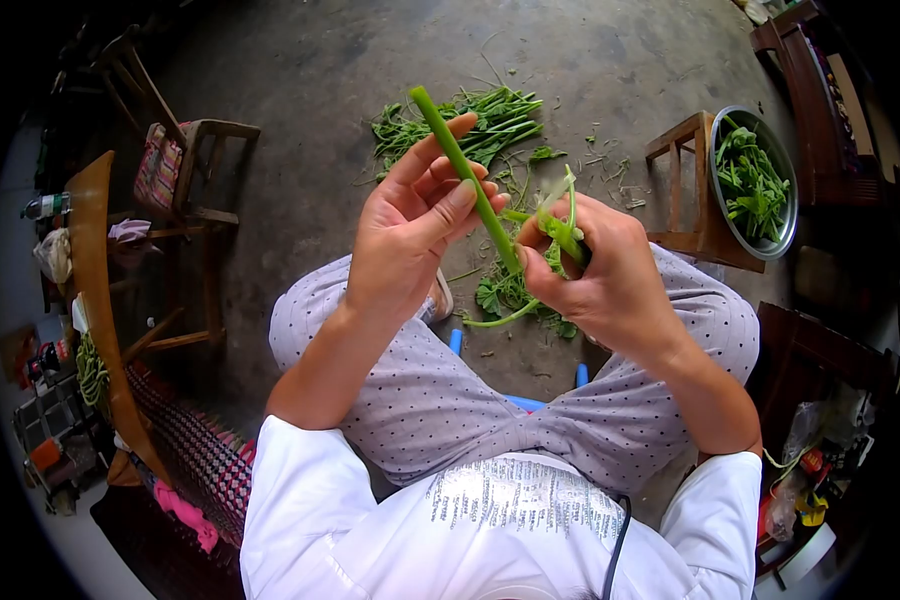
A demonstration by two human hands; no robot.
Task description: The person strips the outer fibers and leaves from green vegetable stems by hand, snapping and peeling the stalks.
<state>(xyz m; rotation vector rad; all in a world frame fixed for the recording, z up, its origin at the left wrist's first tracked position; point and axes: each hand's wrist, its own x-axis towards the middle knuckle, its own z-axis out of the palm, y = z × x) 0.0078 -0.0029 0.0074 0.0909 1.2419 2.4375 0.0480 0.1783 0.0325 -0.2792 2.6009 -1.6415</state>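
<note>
My left hand (pixel 395 225) is closed around a thick, smooth green vegetable stem (pixel 457 155), pinching it between thumb and fingers. The stem slants from upper left down toward my right hand (pixel 615 275). That hand is also closed, its thumb and forefinger close to the stem's lower end, gripping a bent green shoot (pixel 562 232) with a thin curling tendril. Part of the shoot is hidden by the fingers. Below the hands, leafy trimmings (pixel 510 290) lie on the floor between my feet. A pile of long green stems (pixel 500 120) lies farther ahead.
To the right, a metal basin (pixel 792 225) with cut green pieces rests on a wooden stool (pixel 682 140). A wooden chair (pixel 210 140) and a brown table edge (pixel 95 230) are at left. Bits of greens litter the concrete floor (pixel 610 60).
</note>
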